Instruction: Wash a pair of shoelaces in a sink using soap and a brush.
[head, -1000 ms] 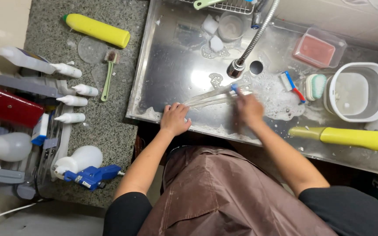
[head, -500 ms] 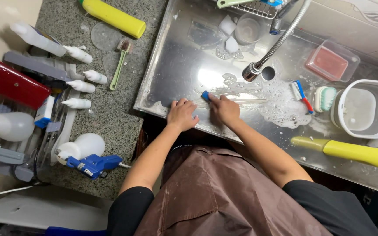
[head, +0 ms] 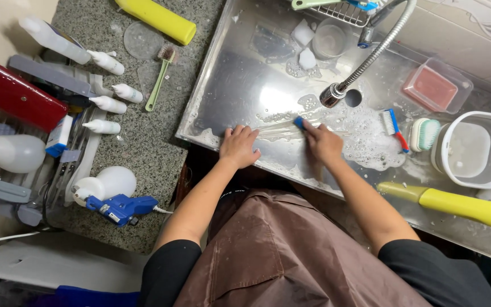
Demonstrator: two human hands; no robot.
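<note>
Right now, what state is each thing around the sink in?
Left hand: flat on the near sink rim, holding nothing.
Right hand: gripping a blue brush, pressed on the wet sink floor.
Sink: wet, patches of foam.
Faucet: bent down over the sink; flow cannot be told.
White bucket: upright, open.
Yellow-handled tool: lying on the rim.
Small green brush: lying on the counter.
</note>
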